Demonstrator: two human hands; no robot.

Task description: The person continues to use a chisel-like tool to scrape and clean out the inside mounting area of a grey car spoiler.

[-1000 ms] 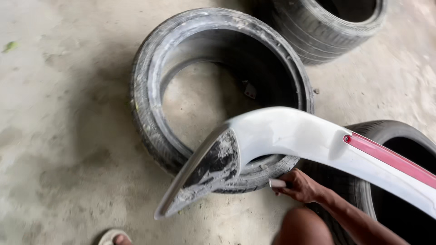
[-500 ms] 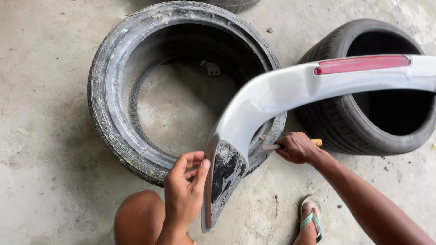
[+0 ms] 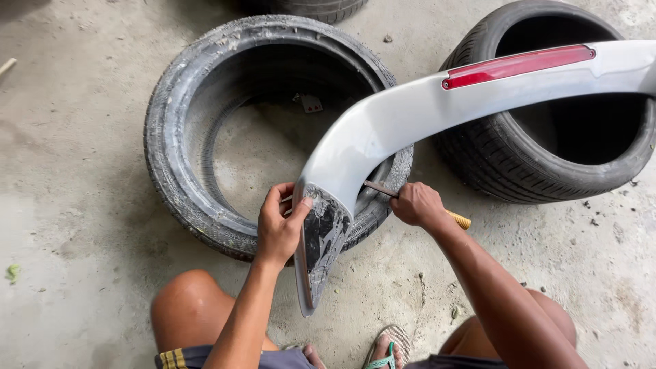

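Observation:
A curved white car spoiler with a red light strip lies across two tyres. Its near end is scraped and dark with old glue. My left hand grips that end at its left edge. My right hand is shut on a tool with a yellow handle; its dark metal blade runs under the spoiler's inner edge.
A worn grey tyre lies flat on the concrete floor under the spoiler's end. A black tyre lies to its right, and the edge of another tyre shows at the top. My knees and sandalled foot are at the bottom.
The view has shifted so the spoiler end sits nearer the middle. My left hand has come in and closed around the end. My right hand holds the tool against the inner edge.

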